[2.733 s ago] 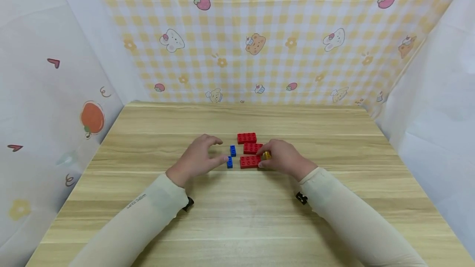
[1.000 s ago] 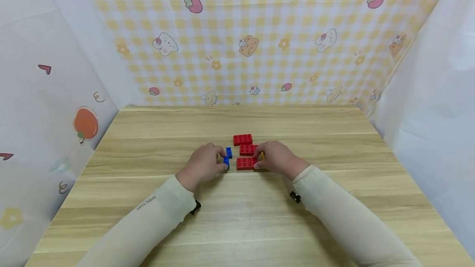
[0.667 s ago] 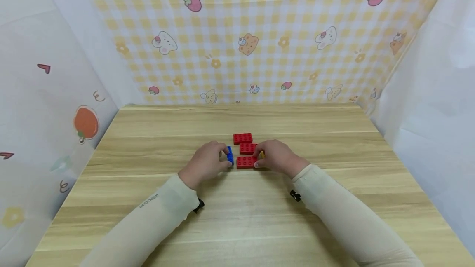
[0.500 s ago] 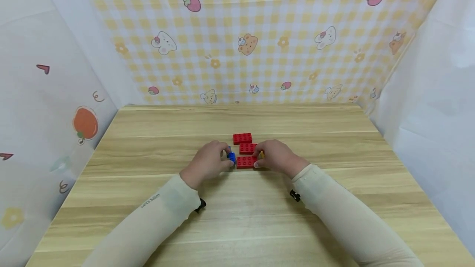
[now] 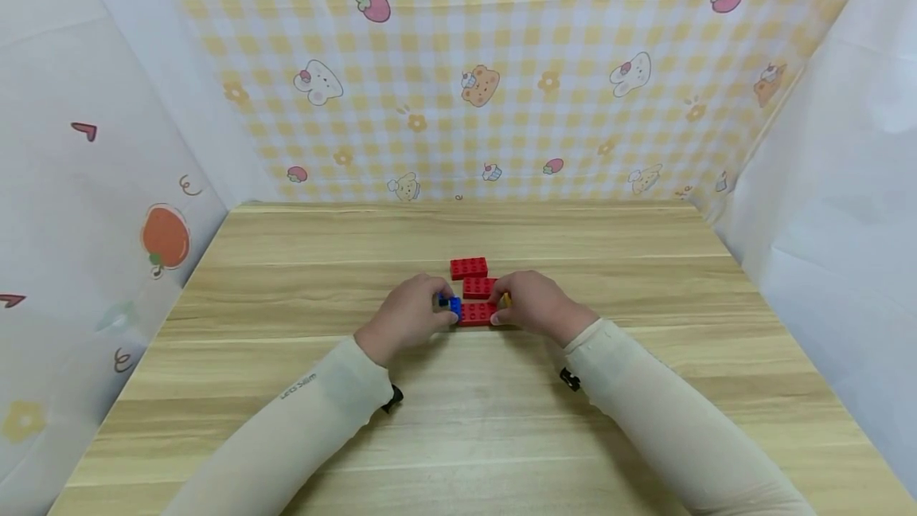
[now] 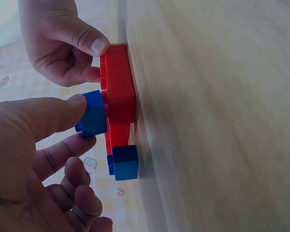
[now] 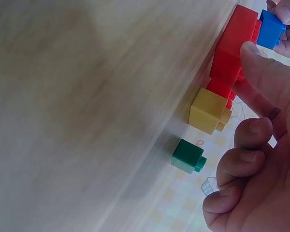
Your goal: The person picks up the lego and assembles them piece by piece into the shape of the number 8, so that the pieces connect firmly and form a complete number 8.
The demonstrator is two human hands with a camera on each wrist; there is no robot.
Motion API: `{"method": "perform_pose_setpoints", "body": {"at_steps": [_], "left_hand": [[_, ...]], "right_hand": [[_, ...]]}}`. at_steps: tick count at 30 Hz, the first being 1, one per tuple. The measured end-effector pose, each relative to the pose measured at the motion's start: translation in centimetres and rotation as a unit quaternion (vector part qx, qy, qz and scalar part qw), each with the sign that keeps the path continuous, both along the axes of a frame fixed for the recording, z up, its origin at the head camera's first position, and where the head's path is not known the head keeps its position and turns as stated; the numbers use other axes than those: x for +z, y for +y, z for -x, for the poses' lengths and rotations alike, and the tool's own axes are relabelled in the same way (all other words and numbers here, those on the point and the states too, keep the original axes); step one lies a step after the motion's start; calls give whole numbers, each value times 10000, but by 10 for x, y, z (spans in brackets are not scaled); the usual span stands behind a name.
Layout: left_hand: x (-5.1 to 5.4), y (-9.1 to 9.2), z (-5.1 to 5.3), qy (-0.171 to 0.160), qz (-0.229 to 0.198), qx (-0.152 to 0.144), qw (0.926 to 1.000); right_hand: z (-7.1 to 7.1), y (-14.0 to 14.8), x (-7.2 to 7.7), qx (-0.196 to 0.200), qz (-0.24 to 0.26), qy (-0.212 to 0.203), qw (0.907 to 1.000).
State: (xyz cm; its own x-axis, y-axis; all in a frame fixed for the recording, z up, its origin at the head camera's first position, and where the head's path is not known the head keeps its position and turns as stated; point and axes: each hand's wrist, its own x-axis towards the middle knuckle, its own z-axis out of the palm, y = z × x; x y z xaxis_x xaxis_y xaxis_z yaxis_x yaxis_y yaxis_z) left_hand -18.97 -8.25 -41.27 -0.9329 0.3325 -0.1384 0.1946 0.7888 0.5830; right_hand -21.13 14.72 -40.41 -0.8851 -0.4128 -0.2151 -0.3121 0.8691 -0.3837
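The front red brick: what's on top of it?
A blue brick, pinched by the left hand, is over its left end, maybe touching. In the head view, the right hand covers its right end.

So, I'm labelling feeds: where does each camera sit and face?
Head: head-worn, facing forward-down at wooden tabletop; left hand, right hand and cream sleeves.
Left wrist: on that wrist, facing a small blue plastic brick; both hands.
Right wrist: on that wrist, facing a rectangular red plastic brick; both hands, partly.
Shared: both wrist views show these bricks.
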Motion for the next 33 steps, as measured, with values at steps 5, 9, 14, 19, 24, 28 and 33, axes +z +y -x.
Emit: {"method": "perform_pose_setpoints", "body": {"at_steps": [5, 9, 14, 19, 24, 28, 33], "left_hand": [[-1, 2, 0, -21, -14, 7, 10000], [-1, 4, 0, -18, -70, 13, 10000], [-1, 5, 0, 45, -122, -8, 9999], [-2, 6, 2, 48, -166, -13, 9999], [-3, 7, 4, -23, -179, 9, 9998], [-2, 8, 6, -87, -161, -9, 9998], [-1, 8, 7, -207, -127, -44, 9997]], "right_hand": [[0, 0, -2, 0, 15, -3, 10000], [0, 0, -2, 14, 11, 36, 10000], [-1, 0, -3, 50, -2, 81, 10000], [-1, 0, -3, 56, 0, 63, 10000], [0, 1, -3, 90, 24, 79, 9999], [0, 2, -2, 110, 54, 95, 9999], [0, 2, -1, 124, 62, 71, 9999]]}}
